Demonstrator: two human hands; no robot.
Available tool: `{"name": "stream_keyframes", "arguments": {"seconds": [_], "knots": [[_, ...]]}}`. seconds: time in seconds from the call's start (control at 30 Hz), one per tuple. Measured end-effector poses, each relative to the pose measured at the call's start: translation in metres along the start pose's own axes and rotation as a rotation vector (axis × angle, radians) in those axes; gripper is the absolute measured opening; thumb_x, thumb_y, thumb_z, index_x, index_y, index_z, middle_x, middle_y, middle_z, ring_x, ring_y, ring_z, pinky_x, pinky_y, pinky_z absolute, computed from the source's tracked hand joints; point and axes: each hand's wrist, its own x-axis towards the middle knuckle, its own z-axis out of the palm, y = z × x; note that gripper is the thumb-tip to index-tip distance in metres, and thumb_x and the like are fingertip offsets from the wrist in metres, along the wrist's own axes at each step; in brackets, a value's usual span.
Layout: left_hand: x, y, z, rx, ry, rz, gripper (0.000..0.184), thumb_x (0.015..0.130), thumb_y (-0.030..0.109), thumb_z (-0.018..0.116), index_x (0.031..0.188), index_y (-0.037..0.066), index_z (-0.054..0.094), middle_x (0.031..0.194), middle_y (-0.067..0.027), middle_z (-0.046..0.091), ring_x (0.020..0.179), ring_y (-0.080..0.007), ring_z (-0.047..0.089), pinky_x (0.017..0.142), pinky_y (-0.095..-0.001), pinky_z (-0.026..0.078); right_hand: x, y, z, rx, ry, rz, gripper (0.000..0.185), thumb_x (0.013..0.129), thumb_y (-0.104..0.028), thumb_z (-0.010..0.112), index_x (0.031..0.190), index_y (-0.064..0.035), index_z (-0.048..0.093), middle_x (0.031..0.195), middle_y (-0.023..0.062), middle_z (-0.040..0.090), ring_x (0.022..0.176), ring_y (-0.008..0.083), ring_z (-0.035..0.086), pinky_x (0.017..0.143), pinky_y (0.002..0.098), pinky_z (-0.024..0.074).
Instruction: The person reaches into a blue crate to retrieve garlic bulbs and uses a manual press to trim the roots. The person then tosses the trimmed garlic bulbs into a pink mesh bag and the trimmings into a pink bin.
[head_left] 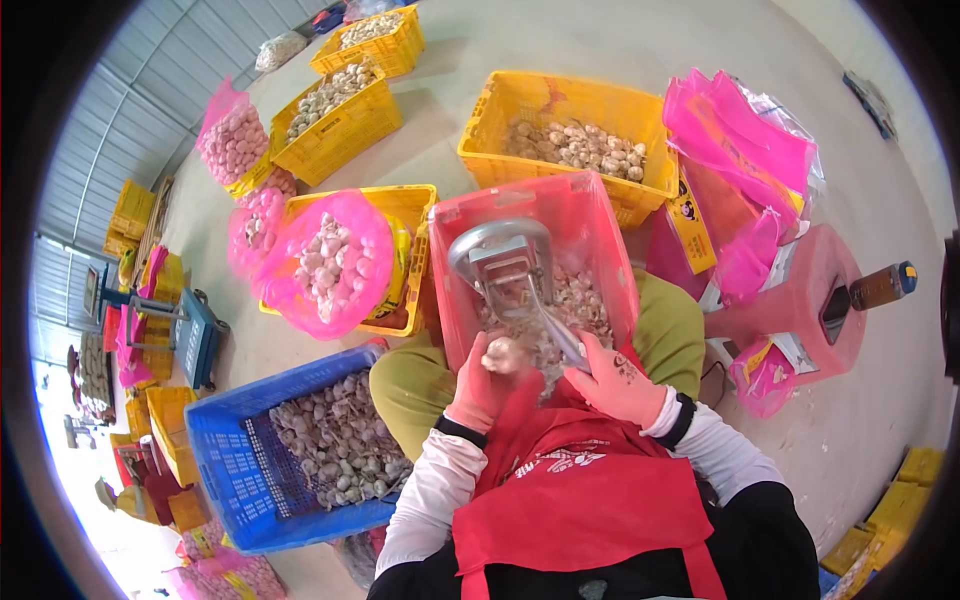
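My left hand (pixel 474 394), in a pinkish glove, is closed around a whitish garlic bulb (pixel 505 355) over the near end of a red crate (pixel 460 212). My right hand (pixel 618 386), also gloved and with dark stains on its back, grips the grey lever handle (pixel 562 338) of a silver metal device. That device has a rounded frame (pixel 497 236) and stands in the crate, its handle slanting down towards me. Loose garlic and papery scraps (pixel 580 300) lie in the crate around it. The tips of several fingers are hidden.
A blue crate (pixel 222 440) of untrimmed-looking garlic stands at my left. Ahead are a yellow crate (pixel 485 150) of bulbs and a pink mesh bag (pixel 330 265) of garlic. A pink stool (pixel 815 300) with a brown bottle (pixel 882 287) is at my right.
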Motion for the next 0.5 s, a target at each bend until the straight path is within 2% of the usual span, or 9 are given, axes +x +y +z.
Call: {"name": "stream_keyframes", "arguments": {"seconds": [0.03,0.1,0.13,0.2,0.23,0.3,0.47,0.5], "knots": [[-0.004,-0.001,0.014,0.093,0.117,0.054,0.037,0.096,0.034,0.047,0.115,0.002,0.054,0.105,-0.0093,0.06,0.098,-0.0224,0.059,0.09,-0.0397,0.048,-0.004,-0.013,-0.007,-0.01,-0.002,-0.005,0.054,0.089,-0.019,0.056,0.132,0.0026,0.034,0.093,0.0262,0.061,0.08,0.039,0.061,0.071,0.0426,0.0482],[-0.003,-0.001,0.014,0.074,0.062,0.046,0.037,0.095,0.03,0.047,0.118,0.002,0.052,0.108,-0.0094,0.06,0.101,-0.0233,0.059,0.091,-0.0392,0.048,-0.008,-0.033,-0.018,0.034,-0.091,0.098,0.051,0.089,-0.019,0.056,0.129,0.0041,0.035,0.083,0.0243,0.061,0.077,0.0388,0.062,0.067,0.0422,0.0474],[-0.003,-0.001,0.015,0.062,0.014,0.032,0.037,0.094,0.026,0.048,0.121,0.001,0.051,0.11,-0.0095,0.06,0.104,-0.0241,0.058,0.091,-0.0388,0.048,-0.008,-0.038,-0.021,0.025,-0.089,0.092,0.051,0.089,-0.019,0.056,0.129,0.0041,0.035,0.083,0.0243,0.061,0.077,0.0388,0.062,0.067,0.0422,0.0474],[-0.005,-0.002,0.019,0.094,-0.018,0.022,0.036,0.094,0.023,0.048,0.122,0.0,0.05,0.112,-0.01,0.059,0.106,-0.0251,0.057,0.092,-0.0386,0.047,-0.009,-0.044,-0.026,0.144,-0.188,0.23,0.049,0.089,-0.019,0.056,0.127,0.0047,0.036,0.082,0.0247,0.06,0.076,0.0379,0.062,0.064,0.0422,0.0464],[-0.007,-0.003,0.022,0.127,-0.038,0.007,0.036,0.093,0.019,0.048,0.123,-0.001,0.05,0.114,-0.0105,0.059,0.108,-0.0261,0.057,0.093,-0.0385,0.047,-0.009,-0.04,-0.025,0.139,-0.186,0.228,0.049,0.089,-0.019,0.056,0.127,0.0047,0.036,0.082,0.0247,0.06,0.076,0.0379,0.062,0.064,0.0422,0.0464],[-0.011,-0.005,0.028,0.185,-0.047,0.017,0.035,0.093,0.018,0.048,0.123,-0.001,0.05,0.113,-0.0108,0.059,0.108,-0.026,0.057,0.093,-0.0383,0.047,-0.009,-0.027,-0.021,0.027,-0.139,0.052,0.047,0.089,-0.019,0.057,0.123,0.0056,0.038,0.083,0.025,0.06,0.077,0.0387,0.062,0.065,0.043,0.0463],[-0.006,-0.006,0.035,0.226,-0.068,0.027,0.033,0.095,0.017,0.046,0.122,-0.002,0.05,0.112,-0.012,0.058,0.106,-0.0253,0.058,0.092,-0.0379,0.047,-0.008,-0.024,-0.016,0.029,-0.094,0.06,0.042,0.089,-0.019,0.058,0.118,0.0056,0.041,0.086,0.0259,0.06,0.08,0.0409,0.061,0.069,0.0434,0.0471],[-0.005,-0.005,0.035,0.239,-0.096,0.045,0.035,0.096,0.018,0.045,0.124,-0.002,0.048,0.117,-0.0127,0.058,0.109,-0.026,0.058,0.091,-0.036,0.048,-0.008,-0.02,-0.013,0.038,-0.073,0.069,0.04,0.089,-0.019,0.058,0.116,0.0051,0.042,0.087,0.0261,0.061,0.082,0.0418,0.061,0.07,0.0436,0.0475]]}}
